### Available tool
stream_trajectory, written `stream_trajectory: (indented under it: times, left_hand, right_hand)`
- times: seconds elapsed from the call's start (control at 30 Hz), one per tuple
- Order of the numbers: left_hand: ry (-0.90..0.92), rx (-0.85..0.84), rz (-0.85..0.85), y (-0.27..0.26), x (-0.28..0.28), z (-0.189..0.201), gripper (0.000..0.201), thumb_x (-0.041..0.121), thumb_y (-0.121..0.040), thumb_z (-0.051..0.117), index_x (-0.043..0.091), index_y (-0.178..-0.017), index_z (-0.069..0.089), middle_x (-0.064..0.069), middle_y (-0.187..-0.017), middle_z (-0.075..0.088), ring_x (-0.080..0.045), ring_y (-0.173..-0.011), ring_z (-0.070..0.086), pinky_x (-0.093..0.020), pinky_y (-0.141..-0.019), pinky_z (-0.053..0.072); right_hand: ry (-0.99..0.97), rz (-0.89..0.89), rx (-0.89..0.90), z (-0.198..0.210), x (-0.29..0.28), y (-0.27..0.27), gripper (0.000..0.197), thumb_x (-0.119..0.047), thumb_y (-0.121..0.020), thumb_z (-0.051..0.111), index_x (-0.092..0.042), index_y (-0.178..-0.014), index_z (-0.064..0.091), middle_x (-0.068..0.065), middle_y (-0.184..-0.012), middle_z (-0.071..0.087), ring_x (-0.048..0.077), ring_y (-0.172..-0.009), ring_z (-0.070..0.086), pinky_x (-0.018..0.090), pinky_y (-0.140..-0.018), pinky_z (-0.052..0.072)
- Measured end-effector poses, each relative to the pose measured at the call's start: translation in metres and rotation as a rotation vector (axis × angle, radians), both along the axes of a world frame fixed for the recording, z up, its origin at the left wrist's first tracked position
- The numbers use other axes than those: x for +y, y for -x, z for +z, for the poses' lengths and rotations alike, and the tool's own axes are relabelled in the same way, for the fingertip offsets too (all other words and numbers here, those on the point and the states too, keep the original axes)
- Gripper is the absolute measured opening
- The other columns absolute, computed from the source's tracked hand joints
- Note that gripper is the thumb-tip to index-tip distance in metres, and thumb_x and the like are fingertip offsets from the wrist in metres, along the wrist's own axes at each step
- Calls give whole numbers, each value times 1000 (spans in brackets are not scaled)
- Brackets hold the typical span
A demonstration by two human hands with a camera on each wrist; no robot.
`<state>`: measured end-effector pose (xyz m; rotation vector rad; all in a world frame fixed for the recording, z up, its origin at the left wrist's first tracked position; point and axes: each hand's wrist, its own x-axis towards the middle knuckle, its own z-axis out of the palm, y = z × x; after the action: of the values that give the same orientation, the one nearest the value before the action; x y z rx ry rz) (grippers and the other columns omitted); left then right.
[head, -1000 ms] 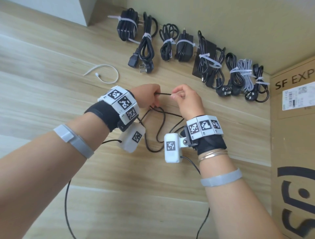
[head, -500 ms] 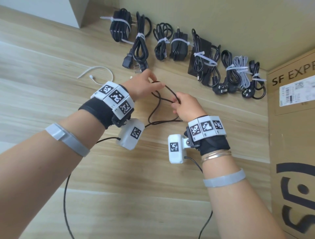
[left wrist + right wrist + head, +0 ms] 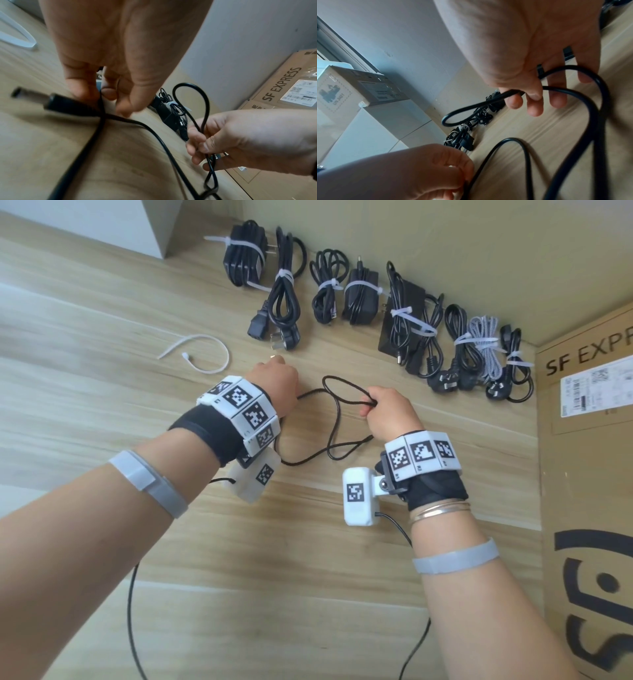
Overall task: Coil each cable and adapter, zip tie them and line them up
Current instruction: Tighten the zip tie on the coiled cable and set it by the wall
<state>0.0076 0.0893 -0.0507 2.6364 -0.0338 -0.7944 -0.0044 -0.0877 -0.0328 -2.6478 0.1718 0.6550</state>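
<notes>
A thin black cable (image 3: 337, 419) hangs in loose loops between my hands above the wooden floor. My right hand (image 3: 383, 414) pinches a small loop (image 3: 190, 102) of it between thumb and fingers (image 3: 534, 93). My left hand (image 3: 274, 385) pinches a strand of the same cable (image 3: 101, 108) lower down, near its barrel plug (image 3: 56, 102). More cable (image 3: 589, 121) sags under the right hand. A loose white zip tie (image 3: 202, 356) lies on the floor left of the left hand.
A row of several coiled, zip-tied cables and adapters (image 3: 359, 299) lies along the wall (image 3: 445, 241). A cardboard SF Express box (image 3: 589, 474) stands at the right. A white box (image 3: 351, 86) sits by the wall at the far left.
The hands have moved apart: the left one went down and left along the cable, the right one lifted up with a loop. The view shifted slightly.
</notes>
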Motion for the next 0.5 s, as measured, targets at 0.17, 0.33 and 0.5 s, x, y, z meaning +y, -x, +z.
stream_trajectory:
  times: [0.17, 0.33, 0.5]
  left_hand:
    - [11, -76, 176, 2, -1, -4, 68, 39, -82, 65, -4, -125, 36, -20, -130, 33, -35, -114, 45, -41, -96, 39]
    - [-212, 10, 79, 0, -1, -11, 76, 60, -78, 57, -4, -119, 47, -16, -121, 42, -30, -112, 42, -37, -90, 41]
    - [-173, -18, 59, 3, -7, -1, 36, 18, -90, 53, -2, -120, 50, -17, -125, 37, -35, -110, 45, -40, -92, 44]
  right_hand:
    - [40, 16, 10, -2, -1, 2, 24, 4, -86, 40, -15, -79, 53, 3, -88, 59, 22, -82, 49, 22, -70, 34]
    - [28, 1, -4, 0, 1, 4, 26, 5, -83, 38, -14, -79, 55, 1, -86, 57, 21, -81, 48, 21, -69, 34]
    - [13, -7, -8, 3, 2, 5, 28, 6, -83, 38, -15, -79, 55, 2, -85, 57, 21, -81, 48, 22, -68, 35]
